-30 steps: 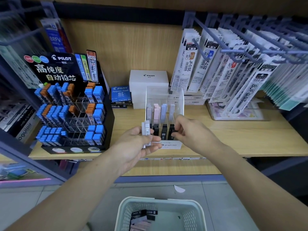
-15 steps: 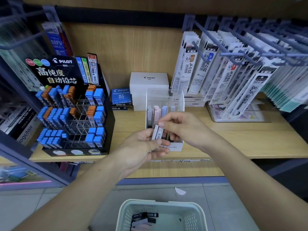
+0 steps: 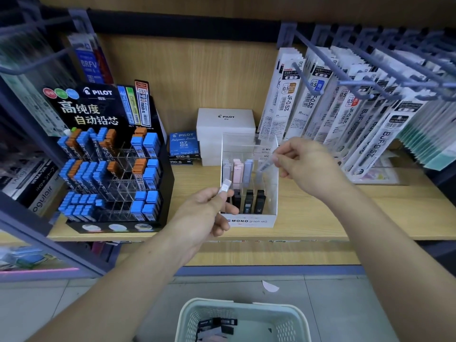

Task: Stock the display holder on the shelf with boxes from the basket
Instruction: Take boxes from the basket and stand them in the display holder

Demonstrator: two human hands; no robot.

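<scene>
A pale box (image 3: 225, 187) was gripped by the left hand (image 3: 202, 215). At its 2 o'clock, a bluish box (image 3: 267, 163) was pinched by the right hand (image 3: 308, 166)

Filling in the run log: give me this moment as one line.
stage: stocking | right hand: pinches pale box over display holder, back right | left hand: holds grey box | basket: boxes inside

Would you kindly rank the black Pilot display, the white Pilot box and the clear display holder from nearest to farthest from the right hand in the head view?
1. Clear display holder, beneath the right hand.
2. White Pilot box, behind the holder.
3. Black Pilot display, far to the left.
</scene>
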